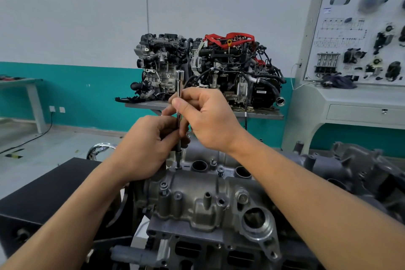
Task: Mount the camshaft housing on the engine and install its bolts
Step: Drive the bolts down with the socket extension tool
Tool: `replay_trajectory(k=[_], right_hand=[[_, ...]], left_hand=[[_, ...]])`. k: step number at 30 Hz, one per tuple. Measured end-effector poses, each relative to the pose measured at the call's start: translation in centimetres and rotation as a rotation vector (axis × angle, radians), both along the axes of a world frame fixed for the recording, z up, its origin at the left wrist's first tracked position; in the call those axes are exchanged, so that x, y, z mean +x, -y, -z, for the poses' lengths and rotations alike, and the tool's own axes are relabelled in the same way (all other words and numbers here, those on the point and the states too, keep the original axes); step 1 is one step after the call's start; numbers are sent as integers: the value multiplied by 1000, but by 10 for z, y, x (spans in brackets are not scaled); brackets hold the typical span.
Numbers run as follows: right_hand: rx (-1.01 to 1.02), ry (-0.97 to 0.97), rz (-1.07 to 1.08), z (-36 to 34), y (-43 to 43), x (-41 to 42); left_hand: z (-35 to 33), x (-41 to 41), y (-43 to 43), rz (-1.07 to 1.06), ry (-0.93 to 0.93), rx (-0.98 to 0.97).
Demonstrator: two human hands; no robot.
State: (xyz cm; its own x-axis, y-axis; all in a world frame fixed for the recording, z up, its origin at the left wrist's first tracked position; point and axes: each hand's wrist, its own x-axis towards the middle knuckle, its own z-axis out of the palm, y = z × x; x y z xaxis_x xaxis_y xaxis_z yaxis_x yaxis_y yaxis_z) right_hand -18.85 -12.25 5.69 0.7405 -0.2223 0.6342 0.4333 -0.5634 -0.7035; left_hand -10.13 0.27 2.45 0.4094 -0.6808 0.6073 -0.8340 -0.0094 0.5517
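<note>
— What's furthest left?
— A black box point(43, 193), beside the engine point(197, 250). Next comes the left hand point(144, 149), its fingers point(162, 127) curled round the lower shaft of a chrome socket driver point(179, 85).
— Is the driver upright?
— Nearly. Its tip sits on a bolt point(178, 167) at the far left edge of the camshaft housing point(197, 201).
— Where is the housing?
— On top of the engine, directly below both hands.
— And the right hand point(208, 120)?
— Higher on the same shaft, with thumb and fingers pinching it.
— Anything further right?
— A second bolt point(220, 172) stands in the housing. Behind, display engines point(208, 68) rest on a worktop point(258, 114), and a training panel point(359, 28) is at the far right.
</note>
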Motion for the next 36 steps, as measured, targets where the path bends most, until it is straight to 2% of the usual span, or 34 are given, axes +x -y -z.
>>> replay_trajectory(k=[3,7,10,13,17,21,24,31,36], right_hand=[[12,55,51,0,2,-1],[4,100,104,2,-2,1],[-45,146,176,2,-5,4],[-53,159,205,2,-5,6],[6,41,9,1,-1,4],[-103,-111,-108,-1,0,2],[-152,-121,-46,-2,2,2],[-154,28,114,1,0,5],[-125,16,138,-2,-1,4]], left_hand=[[5,-5,5,-14,-99,-22],[6,-7,3,-193,-73,-109],[6,-7,0,-168,-95,-190],[6,-5,1,-143,-100,-186],[7,0,2,-75,-116,-145],[7,1,1,-52,-75,-138],[6,3,4,-58,-30,-106],[3,13,2,43,44,-14],[3,12,2,56,29,-55]])
